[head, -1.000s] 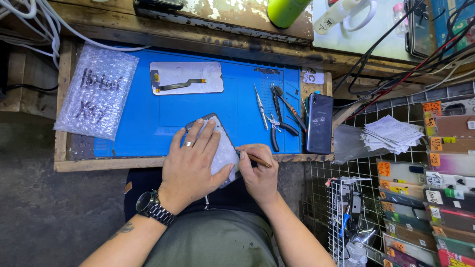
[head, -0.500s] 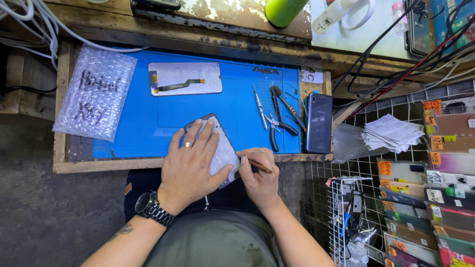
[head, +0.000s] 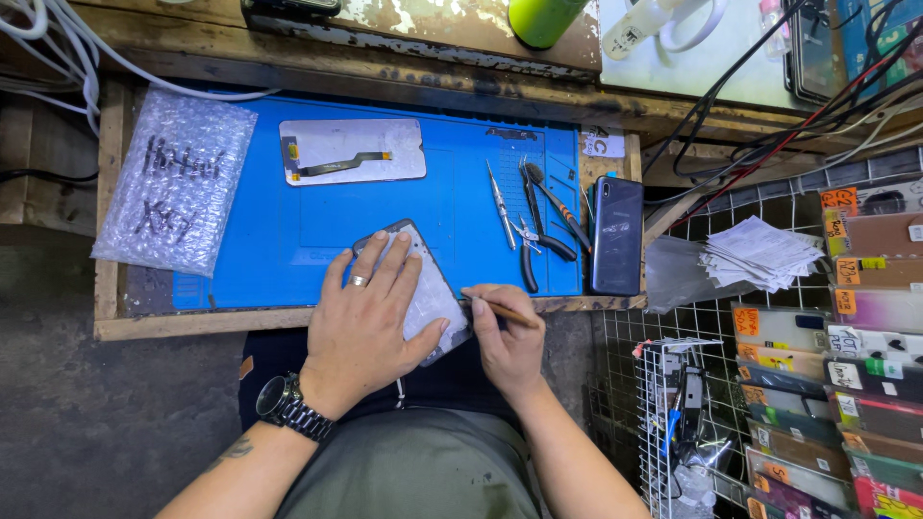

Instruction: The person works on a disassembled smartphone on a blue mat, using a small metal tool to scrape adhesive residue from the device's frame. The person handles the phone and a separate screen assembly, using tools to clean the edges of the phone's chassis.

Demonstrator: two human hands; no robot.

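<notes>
The left hand [head: 370, 317] has its grip spread flat, fingers fanned and palm pressed down on a phone [head: 423, 288] that lies tilted at the near edge of the blue mat [head: 288, 240]. A ring sits on one finger and a dark wristwatch [head: 286, 404] on the wrist. The right hand [head: 508, 341] has its grip pinched around a thin wooden-handled tool [head: 500, 308], whose tip meets the right edge of the phone, just beside the left thumb.

The phone rests face down, its pale back showing between the fingers, one corner hanging over the wooden lip of the worktop [head: 173, 327].

On the mat beyond the phone lies a screen panel [head: 351, 151] with a flat ribbon cable across it. To the right of the phone, near the mat's right edge, lie tweezers [head: 500, 204], pliers [head: 527, 235] and a dark-handled brush or screwdriver [head: 558, 207], close together. Just beyond them, at the mat's right border, a dark phone [head: 617, 235] lies on its own. Left of the mat a bubble-wrap bag [head: 178, 183] with handwriting rests partly on the worktop's edge.

Farther right of the dark phone sit a stack of white papers [head: 760, 252] and a wire rack [head: 673, 423] with packaged goods. Above the mat stands a green cylinder [head: 543, 19].
</notes>
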